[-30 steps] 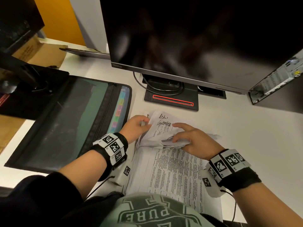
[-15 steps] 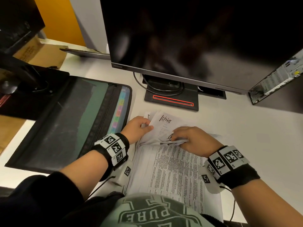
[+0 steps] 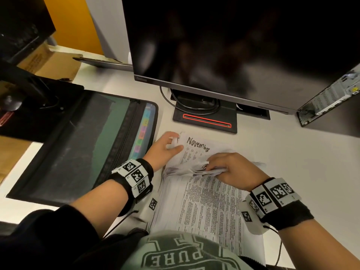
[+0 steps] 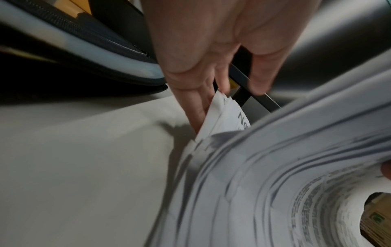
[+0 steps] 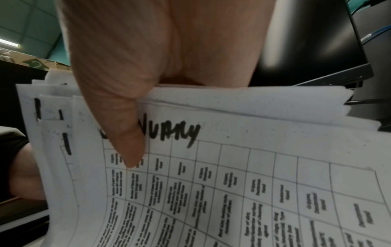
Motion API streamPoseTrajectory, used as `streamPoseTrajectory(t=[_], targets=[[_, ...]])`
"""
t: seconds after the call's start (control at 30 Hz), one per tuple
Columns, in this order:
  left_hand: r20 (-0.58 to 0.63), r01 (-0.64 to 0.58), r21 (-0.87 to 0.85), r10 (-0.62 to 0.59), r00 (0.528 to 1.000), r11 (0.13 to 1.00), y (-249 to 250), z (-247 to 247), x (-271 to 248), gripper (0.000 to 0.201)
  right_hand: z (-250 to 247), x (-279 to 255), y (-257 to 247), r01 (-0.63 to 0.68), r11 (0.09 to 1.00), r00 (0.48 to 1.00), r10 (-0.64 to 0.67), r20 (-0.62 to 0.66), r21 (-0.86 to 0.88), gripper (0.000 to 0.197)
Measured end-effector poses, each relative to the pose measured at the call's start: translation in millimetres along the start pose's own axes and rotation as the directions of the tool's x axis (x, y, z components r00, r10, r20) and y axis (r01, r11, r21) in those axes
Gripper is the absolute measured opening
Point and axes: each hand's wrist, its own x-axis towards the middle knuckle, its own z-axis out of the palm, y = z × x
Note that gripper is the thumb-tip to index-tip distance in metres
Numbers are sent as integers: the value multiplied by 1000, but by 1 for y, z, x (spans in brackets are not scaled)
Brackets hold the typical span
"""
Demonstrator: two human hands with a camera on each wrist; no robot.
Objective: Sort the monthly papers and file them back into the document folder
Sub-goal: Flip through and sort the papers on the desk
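Observation:
A stack of printed papers point(image 3: 204, 207) lies on the white desk in front of me. My right hand point(image 3: 224, 168) grips the far ends of several upper sheets, bent back toward me. In the right wrist view its thumb point(image 5: 127, 133) presses on a table sheet point(image 5: 232, 183) headed with a word ending "uary". The sheet laid bare beneath reads "November" point(image 3: 196, 151). My left hand point(image 3: 169, 147) pinches the far left corner of the lower sheets point(image 4: 224, 115). The black zip document folder point(image 3: 81, 145) lies open at the left, its coloured tabs point(image 3: 144, 131) showing.
A dark monitor point(image 3: 233, 45) on a black stand point(image 3: 204, 117) fills the back of the desk. A computer case point(image 3: 331, 98) stands at the right. A black object point(image 3: 29, 106) overlaps the folder's far left, with a cardboard box point(image 3: 48, 63) behind.
My right hand has flipped more sheets back toward me. The exposed sheet went from "September" to "October" to "November". My left hand stays at the corner.

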Motion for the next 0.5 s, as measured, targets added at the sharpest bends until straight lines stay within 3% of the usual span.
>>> streamPoseTrajectory(t=[0.1, 0.17, 0.27, 0.5], targets=[[-41, 54, 32, -52, 998, 998, 0, -2, 2, 68, 2, 0, 4, 18, 1000, 997, -18, -69, -11, 30], [-29, 39, 28, -38, 999, 999, -1, -3, 5, 76, 3, 1, 7, 15, 1000, 997, -17, -77, -21, 29], [16, 32, -32, -31, 999, 999, -1, -2, 8, 76, 3, 2, 9, -22, 1000, 999, 21, -46, -10, 28], [43, 24, -21, -23, 999, 1000, -3, 1, 8, 65, 2, 1, 3, 38, 999, 998, -36, -59, 37, 31]])
